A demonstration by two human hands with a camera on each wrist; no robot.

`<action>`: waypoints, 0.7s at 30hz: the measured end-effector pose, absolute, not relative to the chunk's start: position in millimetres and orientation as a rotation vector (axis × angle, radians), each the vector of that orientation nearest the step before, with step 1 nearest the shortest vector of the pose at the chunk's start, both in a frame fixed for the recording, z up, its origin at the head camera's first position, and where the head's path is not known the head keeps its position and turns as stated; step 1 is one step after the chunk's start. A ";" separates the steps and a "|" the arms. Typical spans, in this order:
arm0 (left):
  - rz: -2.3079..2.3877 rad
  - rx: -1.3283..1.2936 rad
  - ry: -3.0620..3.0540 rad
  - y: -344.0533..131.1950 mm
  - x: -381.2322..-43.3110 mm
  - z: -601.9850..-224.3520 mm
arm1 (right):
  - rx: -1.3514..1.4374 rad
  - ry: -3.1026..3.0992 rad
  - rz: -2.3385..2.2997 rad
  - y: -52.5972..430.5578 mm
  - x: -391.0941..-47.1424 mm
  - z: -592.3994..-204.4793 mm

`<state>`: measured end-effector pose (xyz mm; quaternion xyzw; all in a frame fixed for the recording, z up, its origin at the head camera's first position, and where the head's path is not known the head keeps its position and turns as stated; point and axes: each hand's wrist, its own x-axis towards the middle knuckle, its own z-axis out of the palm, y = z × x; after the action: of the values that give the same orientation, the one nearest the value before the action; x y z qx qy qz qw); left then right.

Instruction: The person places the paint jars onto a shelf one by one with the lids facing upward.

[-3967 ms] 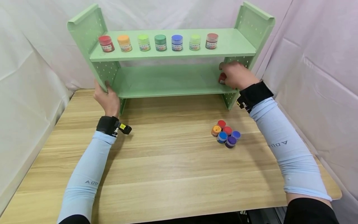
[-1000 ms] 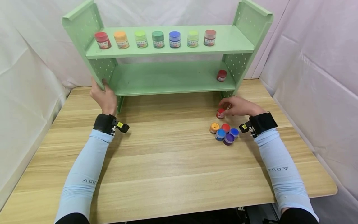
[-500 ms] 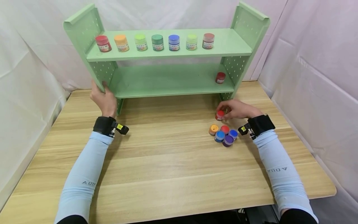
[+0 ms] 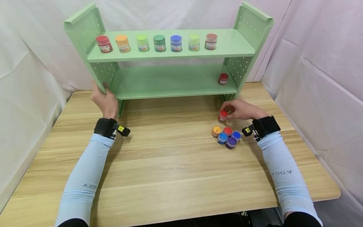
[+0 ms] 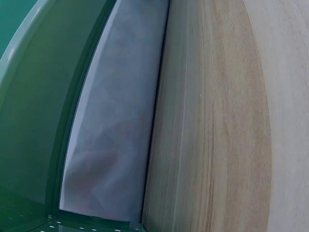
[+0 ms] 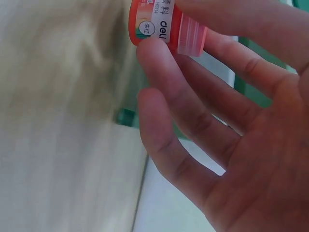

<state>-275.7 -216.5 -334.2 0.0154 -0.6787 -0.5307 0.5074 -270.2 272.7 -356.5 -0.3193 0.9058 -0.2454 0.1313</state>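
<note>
My right hand (image 4: 239, 109) pinches a small red paint jar (image 4: 222, 116) between thumb and fingers, low over the table in front of the shelf's right foot. Its white label shows in the right wrist view, where the paint jar (image 6: 166, 24) lies across the fingertips. Far to the left, my left hand (image 4: 105, 101) grips the front edge of the green shelf's (image 4: 170, 96) left side panel, thumb inside. The left wrist view has the shelf's green board (image 5: 43, 116) but not the hand. A dark red paint jar (image 4: 223, 79) stands at the lower board's right end.
On the upper board several paint jars stand in a row, from a red jar (image 4: 104, 44) to a brownish-red jar (image 4: 211, 41). Before my right hand, an orange jar (image 4: 216, 131), a red jar (image 4: 227, 131), blue jars and a purple jar (image 4: 231, 143) cluster on the wooden table (image 4: 170, 157).
Four seconds ago my right hand was at the dark red jar on the lower board; it let go and came down to the table, taking a red jar from the cluster. The left hand stayed.
</note>
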 end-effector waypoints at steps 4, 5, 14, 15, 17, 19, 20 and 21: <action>-1.274 0.044 -1.642 -218.9 -278.6 -337.2 | -0.949 2.662 -0.726 271.1 -266.7 -349.2; -1.264 0.039 -1.647 -221.6 -281.9 -340.3 | -0.947 2.669 -0.732 270.5 -265.5 -347.1; -1.255 0.035 -1.649 -229.7 -293.2 -350.4 | -0.885 2.783 -0.683 270.6 -256.3 -331.6; -1.258 0.030 -1.650 -232.2 -296.2 -353.0 | -0.883 2.790 -0.680 270.6 -255.3 -329.8; -1.262 0.020 -1.652 -235.0 -299.3 -355.8 | -0.895 2.799 -0.675 270.4 -253.7 -326.5; -1.265 0.017 -1.654 -236.1 -300.4 -356.6 | -0.908 2.801 -0.678 269.5 -252.6 -323.5; -1.264 0.018 -1.656 -236.2 -300.6 -356.5 | -0.916 2.800 -0.686 268.7 -251.6 -321.7; -1.264 0.020 -1.657 -236.1 -300.6 -356.1 | -0.922 2.799 -0.694 267.9 -250.8 -319.9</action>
<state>-300.6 -236.1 -356.1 0.0082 -0.6864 -0.5238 0.5045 -250.8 267.9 -319.9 -0.3041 0.9230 -0.2287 0.0570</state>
